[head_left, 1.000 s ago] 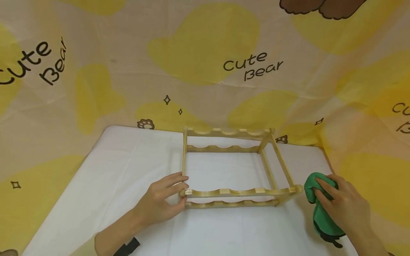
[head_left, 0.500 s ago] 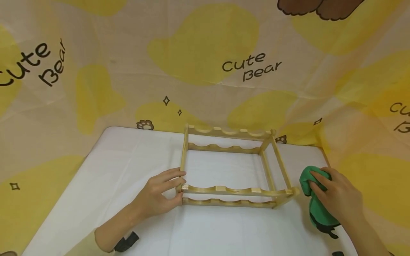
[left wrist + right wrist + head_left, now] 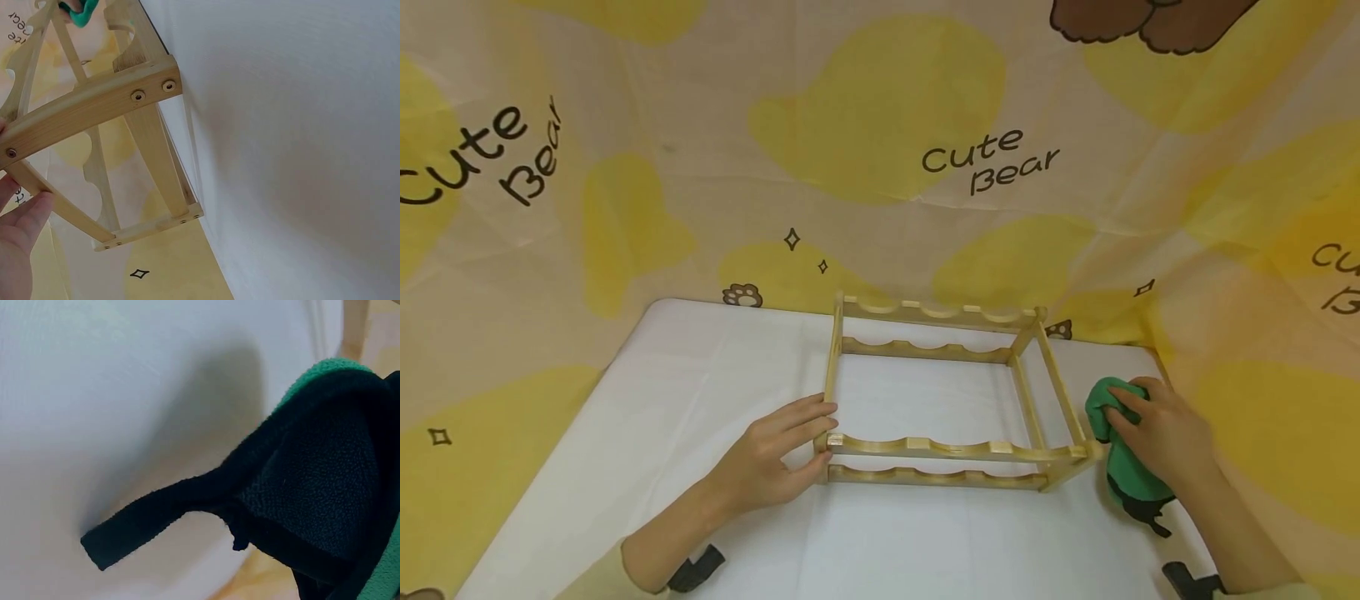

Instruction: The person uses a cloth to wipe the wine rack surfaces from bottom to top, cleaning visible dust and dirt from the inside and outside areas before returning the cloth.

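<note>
A pale wooden rack (image 3: 917,448) with scalloped rails stands on the white table, its far side near the curtain. My left hand (image 3: 775,457) grips its near left corner, thumb in front and fingers at the side post. In the left wrist view, the fingertips touch a wooden bar (image 3: 81,215) of the rack's end frame. Just right of the rack, my right hand (image 3: 1176,442) holds a bunched green cloth (image 3: 1129,467) with black trim. The right wrist view shows the cloth's dark inner side (image 3: 322,462) and a black strap (image 3: 137,525) hanging from it; the right fingers are hidden there.
The white-covered table (image 3: 715,358) has a rounded corner at the back left. Behind and beside it hangs a yellow-and-beige printed curtain (image 3: 865,108). Dark bands (image 3: 696,568) show near the left wrist, with a similar dark piece (image 3: 1187,579) by the right one.
My right hand has moved left and slightly away from me with the green cloth, closer to the rack. The rack has shifted slightly left under my left hand, which keeps its grip.
</note>
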`<action>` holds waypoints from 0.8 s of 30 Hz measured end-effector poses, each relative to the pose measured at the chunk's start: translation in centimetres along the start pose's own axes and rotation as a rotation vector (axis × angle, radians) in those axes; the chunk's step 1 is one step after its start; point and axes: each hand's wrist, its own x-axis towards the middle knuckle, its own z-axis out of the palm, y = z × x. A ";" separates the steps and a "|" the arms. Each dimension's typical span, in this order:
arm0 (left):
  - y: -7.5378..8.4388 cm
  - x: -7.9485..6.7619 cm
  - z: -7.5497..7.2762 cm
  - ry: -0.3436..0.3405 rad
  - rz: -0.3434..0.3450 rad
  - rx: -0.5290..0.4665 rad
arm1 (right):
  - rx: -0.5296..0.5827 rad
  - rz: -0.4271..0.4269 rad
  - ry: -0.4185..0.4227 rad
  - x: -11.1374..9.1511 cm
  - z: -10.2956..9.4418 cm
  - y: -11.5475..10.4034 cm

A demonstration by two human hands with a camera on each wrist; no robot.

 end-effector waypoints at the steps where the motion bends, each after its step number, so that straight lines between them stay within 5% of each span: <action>1: 0.0 0.0 0.0 -0.003 -0.002 -0.002 | -0.002 0.006 -0.016 0.0 0.3 0.1; 14: -0.3 0.0 -0.1 -0.003 0.004 -0.015 | 0.044 0.102 -0.176 -0.4 3.7 0.6; 24: 0.0 0.1 -1.2 -0.006 0.041 0.054 | 0.071 0.156 -0.337 -0.2 3.8 0.0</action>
